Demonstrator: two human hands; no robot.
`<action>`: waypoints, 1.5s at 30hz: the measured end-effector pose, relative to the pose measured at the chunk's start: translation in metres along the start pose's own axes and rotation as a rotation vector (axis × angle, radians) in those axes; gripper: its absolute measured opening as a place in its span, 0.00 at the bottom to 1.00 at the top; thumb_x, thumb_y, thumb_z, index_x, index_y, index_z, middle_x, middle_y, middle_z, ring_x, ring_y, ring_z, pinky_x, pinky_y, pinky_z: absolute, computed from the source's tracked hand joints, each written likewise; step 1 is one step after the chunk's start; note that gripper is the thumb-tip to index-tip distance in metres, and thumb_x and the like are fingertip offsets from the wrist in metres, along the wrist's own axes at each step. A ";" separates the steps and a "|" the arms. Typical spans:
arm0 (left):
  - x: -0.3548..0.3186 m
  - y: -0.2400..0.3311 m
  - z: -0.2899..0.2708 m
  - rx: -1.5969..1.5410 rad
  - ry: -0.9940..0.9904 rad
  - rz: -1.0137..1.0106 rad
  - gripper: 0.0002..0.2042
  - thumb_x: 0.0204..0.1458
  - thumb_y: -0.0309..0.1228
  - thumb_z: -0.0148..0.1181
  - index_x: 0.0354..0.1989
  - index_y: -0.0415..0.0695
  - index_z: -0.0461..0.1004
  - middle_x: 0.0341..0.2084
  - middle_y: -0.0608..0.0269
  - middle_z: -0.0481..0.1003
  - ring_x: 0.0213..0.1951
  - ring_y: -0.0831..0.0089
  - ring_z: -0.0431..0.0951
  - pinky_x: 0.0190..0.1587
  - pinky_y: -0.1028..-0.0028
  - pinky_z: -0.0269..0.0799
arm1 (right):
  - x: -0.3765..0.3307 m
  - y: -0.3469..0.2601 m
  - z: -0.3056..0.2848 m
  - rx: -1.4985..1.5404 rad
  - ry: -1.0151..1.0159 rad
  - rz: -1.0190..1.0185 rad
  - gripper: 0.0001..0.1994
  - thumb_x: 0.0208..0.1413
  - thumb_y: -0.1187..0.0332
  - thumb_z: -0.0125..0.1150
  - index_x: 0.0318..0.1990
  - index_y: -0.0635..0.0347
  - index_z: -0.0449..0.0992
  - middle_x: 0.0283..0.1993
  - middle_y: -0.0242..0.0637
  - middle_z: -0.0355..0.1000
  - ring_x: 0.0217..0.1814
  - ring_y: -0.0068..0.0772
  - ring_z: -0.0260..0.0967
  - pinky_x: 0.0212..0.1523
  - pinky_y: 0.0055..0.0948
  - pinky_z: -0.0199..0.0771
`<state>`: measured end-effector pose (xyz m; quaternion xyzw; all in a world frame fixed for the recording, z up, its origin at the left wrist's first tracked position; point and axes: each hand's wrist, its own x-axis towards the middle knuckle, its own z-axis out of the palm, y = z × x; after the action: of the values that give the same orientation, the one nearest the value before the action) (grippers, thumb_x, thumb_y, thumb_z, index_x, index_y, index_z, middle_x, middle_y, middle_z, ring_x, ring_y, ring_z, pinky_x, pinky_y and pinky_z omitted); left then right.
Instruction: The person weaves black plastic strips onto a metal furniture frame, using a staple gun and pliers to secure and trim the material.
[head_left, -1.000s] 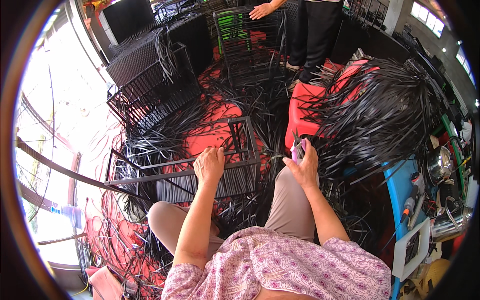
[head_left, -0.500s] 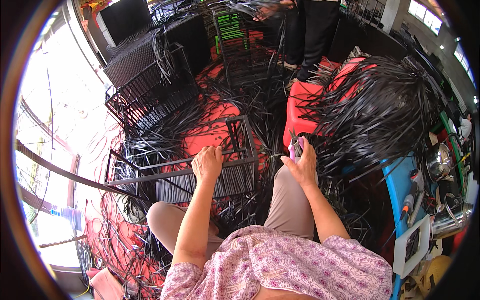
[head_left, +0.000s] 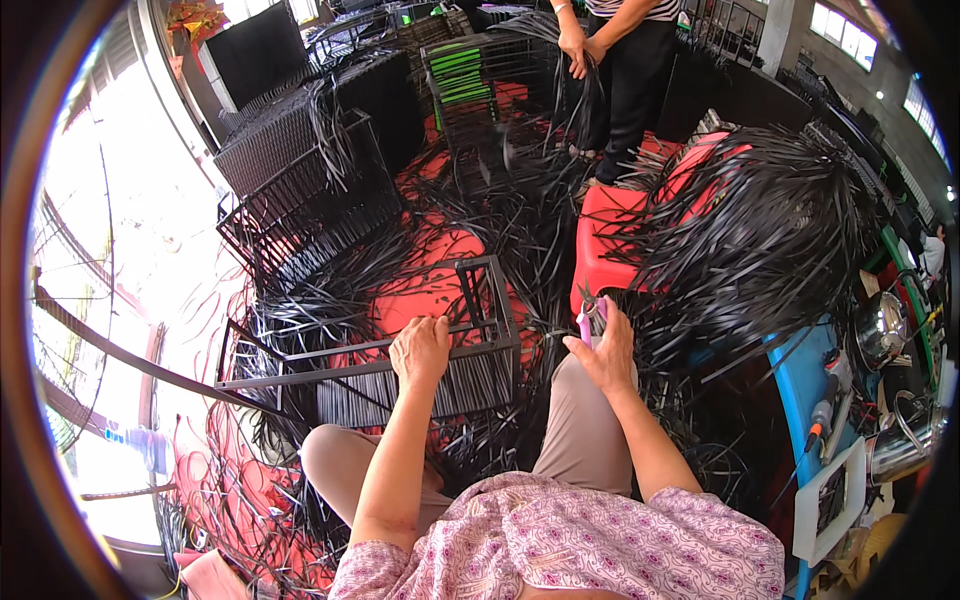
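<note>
Head view: a black metal frame (head_left: 400, 350) with woven black strips lies across the person's knees, and the left hand (head_left: 420, 348) rests on its top bar, fingers curled over the bar in a grip. The right hand (head_left: 603, 352), just right of the frame and apart from it, is clenched around pink-handled cutters (head_left: 590, 318), blades pointing up toward the loose black strips (head_left: 770, 240) piled over a red seat (head_left: 605, 245).

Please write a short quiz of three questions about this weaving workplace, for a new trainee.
1. True or false: the left hand rests on the black metal frame.
2. The right hand holds: A) pink-handled cutters, B) a hammer, C) a green strip.
3. What colour are the loose strips heaped at the person's right?

Key: 1 true; 2 A; 3 black.
</note>
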<state>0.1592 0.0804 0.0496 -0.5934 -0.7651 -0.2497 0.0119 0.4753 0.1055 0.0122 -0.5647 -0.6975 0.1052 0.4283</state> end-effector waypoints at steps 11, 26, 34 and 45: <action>0.000 -0.001 0.005 -0.005 0.006 0.005 0.20 0.64 0.46 0.50 0.30 0.41 0.77 0.32 0.52 0.78 0.37 0.48 0.79 0.42 0.53 0.72 | -0.002 0.003 0.000 -0.007 0.008 -0.023 0.48 0.44 0.47 0.73 0.68 0.67 0.59 0.62 0.55 0.66 0.65 0.58 0.62 0.67 0.50 0.57; 0.000 0.001 0.003 -0.007 0.022 0.005 0.20 0.64 0.45 0.50 0.30 0.40 0.77 0.31 0.52 0.78 0.37 0.49 0.79 0.41 0.53 0.72 | -0.001 0.005 0.002 -0.011 0.026 -0.027 0.49 0.45 0.44 0.72 0.68 0.67 0.58 0.62 0.51 0.68 0.65 0.54 0.62 0.67 0.50 0.55; 0.001 0.000 0.003 0.005 0.003 0.021 0.20 0.64 0.45 0.50 0.30 0.41 0.77 0.30 0.52 0.78 0.36 0.49 0.79 0.41 0.53 0.72 | -0.002 0.002 0.000 -0.009 -0.004 -0.008 0.50 0.45 0.42 0.71 0.69 0.68 0.58 0.62 0.56 0.66 0.66 0.59 0.61 0.67 0.50 0.56; 0.001 -0.002 0.006 0.010 -0.002 0.002 0.20 0.64 0.45 0.49 0.31 0.41 0.78 0.32 0.52 0.78 0.38 0.50 0.79 0.42 0.54 0.73 | 0.000 -0.001 -0.001 -0.036 -0.008 -0.009 0.48 0.42 0.49 0.74 0.67 0.65 0.59 0.62 0.46 0.69 0.64 0.51 0.64 0.67 0.49 0.56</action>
<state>0.1587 0.0831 0.0441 -0.5942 -0.7657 -0.2456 0.0145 0.4754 0.1046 0.0136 -0.5688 -0.7035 0.0928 0.4159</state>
